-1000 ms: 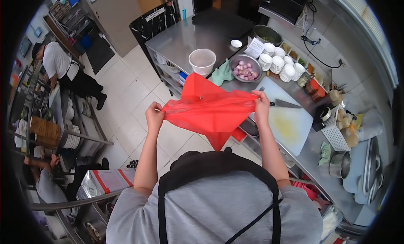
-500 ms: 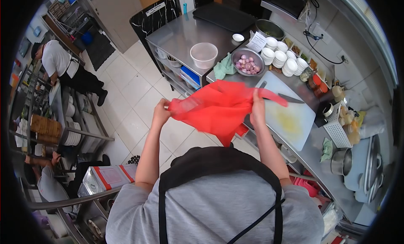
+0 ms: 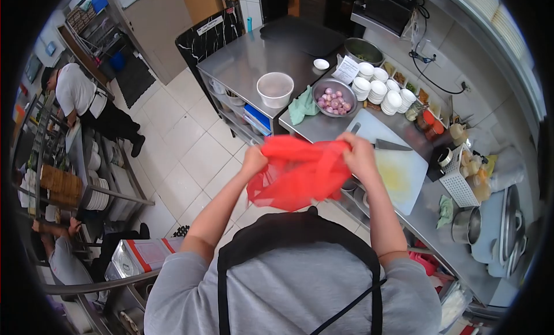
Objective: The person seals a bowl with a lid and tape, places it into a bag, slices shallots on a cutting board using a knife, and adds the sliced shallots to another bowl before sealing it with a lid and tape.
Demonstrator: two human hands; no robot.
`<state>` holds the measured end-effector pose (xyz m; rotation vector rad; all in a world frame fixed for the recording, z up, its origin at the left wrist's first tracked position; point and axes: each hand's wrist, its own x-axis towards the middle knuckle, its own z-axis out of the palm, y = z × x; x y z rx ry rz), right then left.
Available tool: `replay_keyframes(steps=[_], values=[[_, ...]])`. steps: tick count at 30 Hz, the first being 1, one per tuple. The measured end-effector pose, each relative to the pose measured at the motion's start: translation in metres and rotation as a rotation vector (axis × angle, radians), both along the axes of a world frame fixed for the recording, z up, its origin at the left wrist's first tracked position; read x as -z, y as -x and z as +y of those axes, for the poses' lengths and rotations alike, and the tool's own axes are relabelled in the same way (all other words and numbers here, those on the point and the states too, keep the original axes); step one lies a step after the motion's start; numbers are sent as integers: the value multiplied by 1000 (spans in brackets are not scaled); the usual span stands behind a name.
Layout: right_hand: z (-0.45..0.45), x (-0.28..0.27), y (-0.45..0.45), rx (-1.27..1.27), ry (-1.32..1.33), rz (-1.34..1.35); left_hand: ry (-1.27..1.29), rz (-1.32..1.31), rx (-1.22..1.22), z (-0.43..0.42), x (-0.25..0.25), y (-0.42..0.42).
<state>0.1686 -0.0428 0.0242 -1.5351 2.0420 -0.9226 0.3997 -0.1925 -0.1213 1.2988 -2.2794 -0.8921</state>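
A thin red plastic bag (image 3: 297,173), blurred by motion and partly see-through, is stretched between my two hands in front of my chest. At its left edge, my left hand (image 3: 254,160) is closed on the bag. My right hand (image 3: 359,154) grips the other side, above the near edge of the white cutting board (image 3: 392,167). On that board a knife (image 3: 393,145) lies beside a yellow stain, close to my right hand. Beyond the hands stands a metal bowl of peeled red onions (image 3: 334,101).
A green cloth (image 3: 303,106) and a white plastic tub (image 3: 275,90) are on the steel counters. Stacked white cups (image 3: 378,91), a white basket (image 3: 461,176) and a metal pot (image 3: 466,225) stand along the right. Two co-workers (image 3: 81,92) are at the left.
My hands have come closer together, the left moving rightward, and the red bag is bunched up more between them. The view has shifted slightly.
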Motion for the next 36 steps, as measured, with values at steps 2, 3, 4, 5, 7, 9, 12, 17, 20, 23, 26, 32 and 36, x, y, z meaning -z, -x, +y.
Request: replay_keyframes(steps=[2, 3, 4, 5, 7, 9, 12, 17, 20, 23, 26, 32, 36], values=[[2, -20, -26, -60, 493, 300, -71, 192, 0, -2, -18, 9], [0, -28, -53, -175, 669, 235, -131, 388, -1, 1, -33, 13], [7, -29, -82, -433, 583, -66, -128, 387, -1, 5, -42, 17], [9, -18, -105, -555, 501, 142, -213, 487, 55, 8, -52, 23], [-30, 24, -102, -426, -49, 341, -299, 585, 124, 24, -99, 18], [-78, 72, -64, -307, -338, 405, -629, 540, 189, 53, -172, -6], [-87, 73, -39, -318, -358, 488, -142, 129, 127, 67, -160, -44], [-21, 26, -127, -854, 207, 724, 262, -92, -582, -78, -4, -228], [9, 32, -163, -1125, 307, 1000, 409, 20, -771, -73, 59, -291], [0, 42, -114, -1041, 261, 719, -565, 401, -746, -52, 140, -341], [-22, 43, -49, -697, -501, 419, -1224, 1103, -650, 13, 115, -278], [-39, 103, 38, -495, -473, 450, -1225, 1546, -16, 114, -93, -139], [-36, 101, 7, -563, -394, 884, -431, 7, 22, 57, -32, -164]])
